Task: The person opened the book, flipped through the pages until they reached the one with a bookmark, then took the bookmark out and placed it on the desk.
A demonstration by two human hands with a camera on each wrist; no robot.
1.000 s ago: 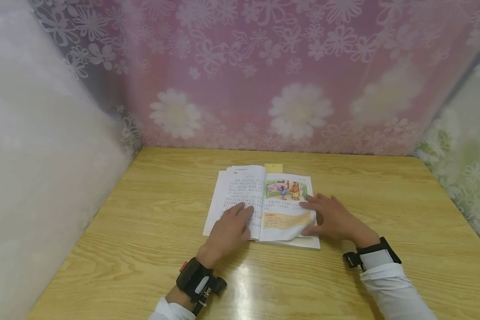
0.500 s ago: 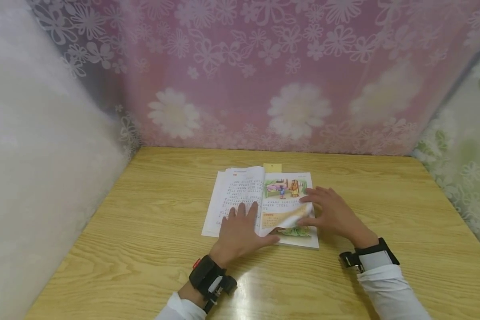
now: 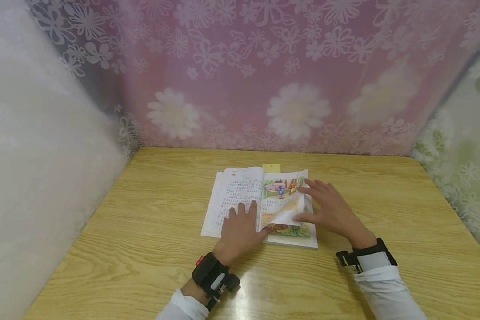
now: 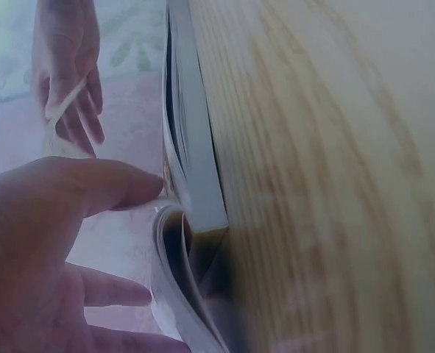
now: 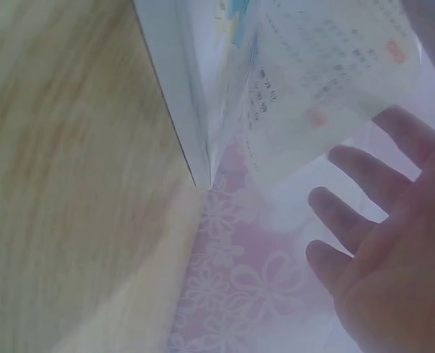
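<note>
An open illustrated book (image 3: 212, 222) lies on the wooden table, printed text on its left side and a colour picture on its right. My left hand (image 3: 240, 229) rests on the left page with fingers spread, its thumb reaching over the gutter at the bottom edge. At the right side, my right hand (image 3: 330, 211) holds the outer edge of a single page (image 3: 282, 189) between thumb and fingers. That page is lifted and bent, with its lower corner folded up. Beneath it shows another picture (image 3: 298, 231). In the right wrist view the raised page (image 5: 327, 81) stands away from the book.
A yellow tab (image 3: 272, 168) sticks out behind the book's top edge. Wooden table (image 3: 152, 213) surrounds the book, with a pink floral curtain (image 3: 232, 89) along its far edge. Pale cloth (image 3: 44, 155) hangs at the left. Both wrists wear black camera straps.
The right-hand page has lifted further and moved left with my right hand, uncovering more of the picture below. My left hand has shifted right and its fingers have spread.
</note>
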